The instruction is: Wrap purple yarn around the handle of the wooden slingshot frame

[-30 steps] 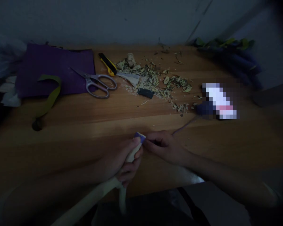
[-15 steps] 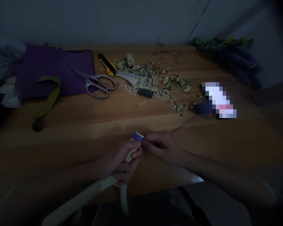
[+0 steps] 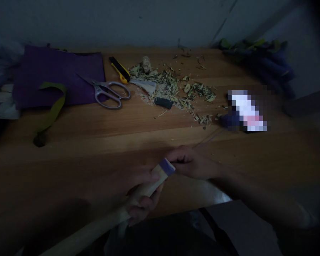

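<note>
My left hand [image 3: 137, 180] is wrapped round a pale peeled forked stick [image 3: 147, 189] above the table's front edge. Round the stick's upper end runs a purple band of wound thread [image 3: 167, 167]. Close against that end, my right hand [image 3: 193, 163] is closed in a pinch on a thin thread [image 3: 209, 138], which is mostly hidden at the fingertips. The thread trails back across the table to a dark blue ball of yarn [image 3: 228, 121]. Lower parts of the stick are dim and blurred.
On the wooden table [image 3: 117, 133] lie grey-handled scissors [image 3: 110, 95], a yellow-black utility knife [image 3: 120, 70], a purple sheet [image 3: 58, 78], a green ribbon [image 3: 59, 106], wood shavings [image 3: 168, 85] and a pixelated bright phone-like object [image 3: 246, 110]. A purple-and-green bundle [image 3: 266, 65] sits back right.
The stick's banded end has moved right and slightly down and turned, now pointing further to the right. Both hands have shifted with it, still holding.
</note>
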The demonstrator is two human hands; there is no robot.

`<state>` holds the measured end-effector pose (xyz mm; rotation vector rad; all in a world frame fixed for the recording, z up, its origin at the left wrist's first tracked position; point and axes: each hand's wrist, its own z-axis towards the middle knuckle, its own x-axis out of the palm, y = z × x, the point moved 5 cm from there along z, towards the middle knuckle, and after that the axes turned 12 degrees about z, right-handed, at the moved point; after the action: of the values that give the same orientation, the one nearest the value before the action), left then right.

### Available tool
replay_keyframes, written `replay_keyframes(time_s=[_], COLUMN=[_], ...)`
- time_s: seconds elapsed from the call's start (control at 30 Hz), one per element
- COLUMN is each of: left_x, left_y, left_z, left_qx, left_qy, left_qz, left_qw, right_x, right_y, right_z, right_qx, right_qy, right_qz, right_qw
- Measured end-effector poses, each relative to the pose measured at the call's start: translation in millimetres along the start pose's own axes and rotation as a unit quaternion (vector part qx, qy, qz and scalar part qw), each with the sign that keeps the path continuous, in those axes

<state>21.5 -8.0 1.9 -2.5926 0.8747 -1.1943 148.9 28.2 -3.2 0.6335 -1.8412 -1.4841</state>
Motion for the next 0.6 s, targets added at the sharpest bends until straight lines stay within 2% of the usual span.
replay_keyframes(time_s=[0.1, 0.2, 0.3, 0.4, 0.53, 0.6], left_x=[1.0, 0.3, -3.4, -8.4, -17.1, -21.2], left_y=[2, 2, 5, 6, 6, 5], left_z=[-4, -6, -7, -7, -1, 3], left_qx=[-0.048, -0.076, -0.100, -0.098, -0.085, -0.053], left_qy=[-0.043, -0.087, -0.118, -0.133, -0.155, -0.176], left_qz=[0.078, 0.153, 0.178, 0.153, 0.252, 0.293], left_qw=[0.995, 0.981, 0.972, 0.974, 0.951, 0.938], right_x=[0, 4, 7, 9, 11, 12], right_y=[2, 5, 6, 8, 12, 13], right_z=[0, 0, 1, 1, -5, -8], right_qx=[-0.059, -0.111, -0.123, -0.115, -0.130, -0.128], right_qy=[0.012, 0.013, 0.006, -0.001, -0.035, -0.057], right_qz=[-0.099, -0.228, -0.304, -0.324, -0.384, -0.425], right_qw=[0.993, 0.967, 0.945, 0.939, 0.914, 0.894])
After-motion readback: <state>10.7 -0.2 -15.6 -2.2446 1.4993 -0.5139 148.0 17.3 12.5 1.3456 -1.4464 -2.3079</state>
